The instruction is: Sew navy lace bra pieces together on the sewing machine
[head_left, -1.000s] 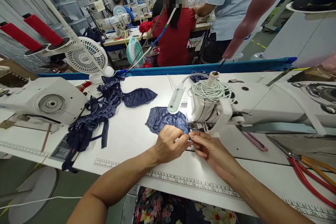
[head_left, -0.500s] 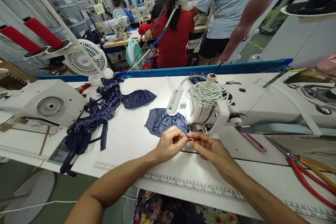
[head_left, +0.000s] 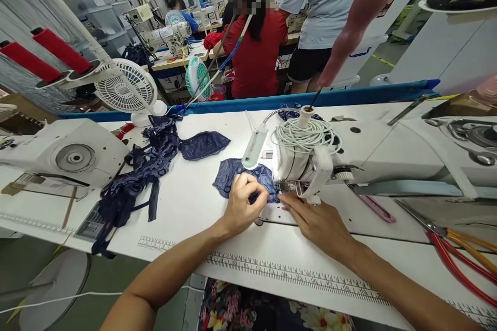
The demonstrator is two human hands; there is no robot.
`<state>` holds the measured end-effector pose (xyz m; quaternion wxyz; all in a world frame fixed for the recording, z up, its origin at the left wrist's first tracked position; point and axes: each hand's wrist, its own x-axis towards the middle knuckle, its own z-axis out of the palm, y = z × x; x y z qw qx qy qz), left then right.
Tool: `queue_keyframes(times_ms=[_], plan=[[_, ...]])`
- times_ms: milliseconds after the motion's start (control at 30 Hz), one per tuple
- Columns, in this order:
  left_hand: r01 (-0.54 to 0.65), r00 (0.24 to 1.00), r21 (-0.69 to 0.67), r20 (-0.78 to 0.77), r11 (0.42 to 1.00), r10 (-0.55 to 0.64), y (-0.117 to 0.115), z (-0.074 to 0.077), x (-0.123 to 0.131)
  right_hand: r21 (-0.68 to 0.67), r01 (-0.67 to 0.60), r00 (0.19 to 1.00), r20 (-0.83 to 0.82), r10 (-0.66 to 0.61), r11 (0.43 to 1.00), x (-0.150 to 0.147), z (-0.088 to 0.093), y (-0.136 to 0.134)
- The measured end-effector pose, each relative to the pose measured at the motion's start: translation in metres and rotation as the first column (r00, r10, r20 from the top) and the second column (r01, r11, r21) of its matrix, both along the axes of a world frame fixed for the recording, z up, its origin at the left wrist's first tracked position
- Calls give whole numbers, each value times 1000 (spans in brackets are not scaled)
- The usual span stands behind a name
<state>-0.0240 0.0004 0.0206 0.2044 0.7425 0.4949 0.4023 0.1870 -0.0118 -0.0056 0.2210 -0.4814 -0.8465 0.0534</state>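
Observation:
A navy lace fabric piece (head_left: 227,176) lies on the white table, its right end at the needle area of a white sewing machine (head_left: 289,163). Over the fabric's near edge is my left hand (head_left: 246,201), thumb and forefinger pinched together; what they hold, if anything, is too small to make out. My right hand (head_left: 316,222) rests on the machine bed with fingers stretched out. Its fingertips are beside the presser foot (head_left: 285,187), close to the fabric's right edge. A lit lamp (head_left: 255,149) hangs above the fabric.
Tangled navy lace pieces and straps (head_left: 143,170) lie to the left, with another lace piece (head_left: 204,145) next to them. Red-handled scissors (head_left: 446,248) and pink tweezers (head_left: 376,208) lie right. A printed ruler (head_left: 272,270) runs along the front edge. Co-workers sit and stand beyond the table.
My hands have parted from their shared pinch on a tiny dark piece. My left hand has shifted left over the fabric; my right hand has flattened down by the presser foot.

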Motion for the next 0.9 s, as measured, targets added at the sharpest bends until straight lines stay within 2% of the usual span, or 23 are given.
queue_keyframes(times_ms=[67,133,333,433,567,733,900], plan=[[-25,999,-14,-45,1000,25,2,3,1,137,-101,990,111,87,985,2,-1,-1],[-15,994,-24,-104,1000,12,3,3,3,205,-151,980,157,120,967,2,0,-2],[-18,973,-25,-231,1000,11,9,-15,16,264,-192,978,132,162,945,0,2,-4],[-49,980,-50,-194,998,38,10,-24,20,260,-191,979,120,164,947,0,3,-4],[-75,988,-68,-140,995,65,9,-26,21,216,-189,980,111,168,958,2,5,-5],[-71,987,-87,-148,994,57,9,-26,22,276,-181,983,54,173,944,5,0,-4],[-57,987,-111,-158,992,39,12,-26,21,274,-52,991,-104,84,960,6,-3,-1]])
